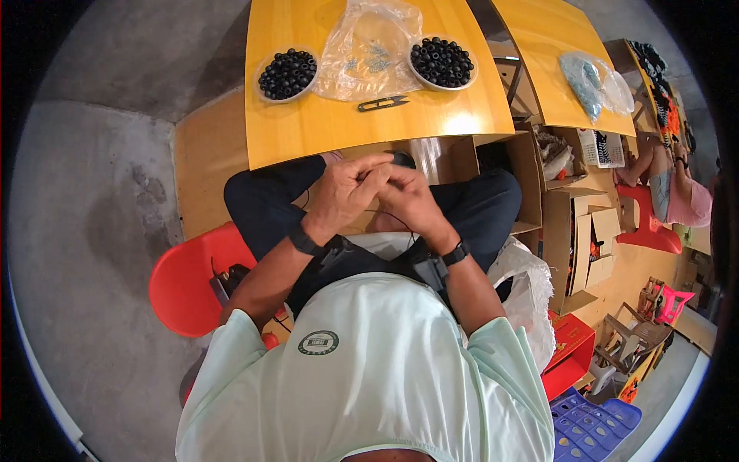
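Note:
My left hand [337, 189] and my right hand [409, 197] meet above my lap, just off the table's front edge. Their fingers are bent and pressed together at the tips; whatever is pinched there is hidden or too small to make out. A thin dark line [392, 214] loops under the right hand, a cord or a cable, I cannot tell which. On the yellow table [308, 135] ahead stand two round tubs, the left tub [267, 98] and the right tub [450, 88], both full of black beads [442, 61]. Black thread snips [382, 103] lie between them.
A clear plastic bag [339, 75] with small bluish bits lies between the tubs. Cardboard boxes [560, 239] and a white sack [531, 296] stand to my right, a red chair [185, 281] to my left. Another person [681, 192] sits at the far right.

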{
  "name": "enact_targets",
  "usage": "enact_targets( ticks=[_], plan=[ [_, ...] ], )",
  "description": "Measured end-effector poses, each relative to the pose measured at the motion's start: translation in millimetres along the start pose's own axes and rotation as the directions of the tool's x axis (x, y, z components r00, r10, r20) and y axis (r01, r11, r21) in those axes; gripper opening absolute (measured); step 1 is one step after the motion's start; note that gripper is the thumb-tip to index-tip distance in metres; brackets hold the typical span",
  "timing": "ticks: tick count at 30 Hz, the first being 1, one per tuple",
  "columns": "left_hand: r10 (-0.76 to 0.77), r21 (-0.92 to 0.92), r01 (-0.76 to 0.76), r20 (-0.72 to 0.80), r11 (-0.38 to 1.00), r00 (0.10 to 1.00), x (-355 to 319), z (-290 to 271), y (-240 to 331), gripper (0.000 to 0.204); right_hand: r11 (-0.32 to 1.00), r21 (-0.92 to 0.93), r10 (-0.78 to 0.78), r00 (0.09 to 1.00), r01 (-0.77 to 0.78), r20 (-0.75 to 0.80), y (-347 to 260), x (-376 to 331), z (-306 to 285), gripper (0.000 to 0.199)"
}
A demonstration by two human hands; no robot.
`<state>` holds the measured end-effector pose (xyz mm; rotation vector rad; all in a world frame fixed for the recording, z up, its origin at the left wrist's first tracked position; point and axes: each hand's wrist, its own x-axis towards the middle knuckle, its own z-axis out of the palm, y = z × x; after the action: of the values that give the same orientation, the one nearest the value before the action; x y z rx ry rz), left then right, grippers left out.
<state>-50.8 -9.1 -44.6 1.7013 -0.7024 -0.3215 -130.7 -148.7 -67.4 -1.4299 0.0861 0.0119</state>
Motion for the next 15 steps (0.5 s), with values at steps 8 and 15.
enact_targets(
  ticks=[8, 15],
  plan=[
    [0.13, 0.119, -0.16, 0.226, 0.98, 0.965, 5.9, -24.8, 28.5, 0.033, 0.638, 0.744, 0.123, 0.98, -0.197, 0.154, -0.4, -9.1, -10.3, 0.038],
    [0.134, 0.181, -0.188, 0.273, 0.965, 0.953, 7.1, -26.7, 31.4, 0.029, 0.569, 0.778, 0.112, 0.962, -0.267, 0.248, 4.7, -15.9, -11.8, 0.043]
  ],
)
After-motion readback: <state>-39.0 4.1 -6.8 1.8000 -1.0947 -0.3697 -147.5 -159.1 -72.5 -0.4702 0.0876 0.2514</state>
